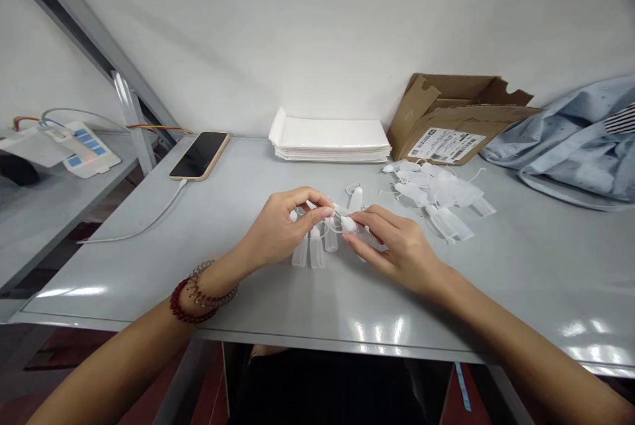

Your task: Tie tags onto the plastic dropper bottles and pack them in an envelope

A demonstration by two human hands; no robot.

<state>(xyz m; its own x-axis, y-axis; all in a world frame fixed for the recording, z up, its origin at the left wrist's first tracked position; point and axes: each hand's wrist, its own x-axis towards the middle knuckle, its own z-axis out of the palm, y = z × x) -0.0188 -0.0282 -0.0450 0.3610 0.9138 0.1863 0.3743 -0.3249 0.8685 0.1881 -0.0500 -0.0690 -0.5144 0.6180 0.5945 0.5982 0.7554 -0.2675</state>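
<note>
1. Translucent plastic bottle (366, 236), white-necked, tilted, midway between front and back edges of the tabletop (278, 306).
2. Right fingers (372, 219) grip it.
3. Left fingers (316, 215) pinch a mostly hidden small piece (335, 212).

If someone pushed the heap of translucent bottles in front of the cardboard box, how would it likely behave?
The heap would probably spread unevenly, since its pieces overlap at different angles. Its thin-looking, see-through walls suggest it is fairly light. It may slide readily, as the table looks smooth and glossy.
</note>
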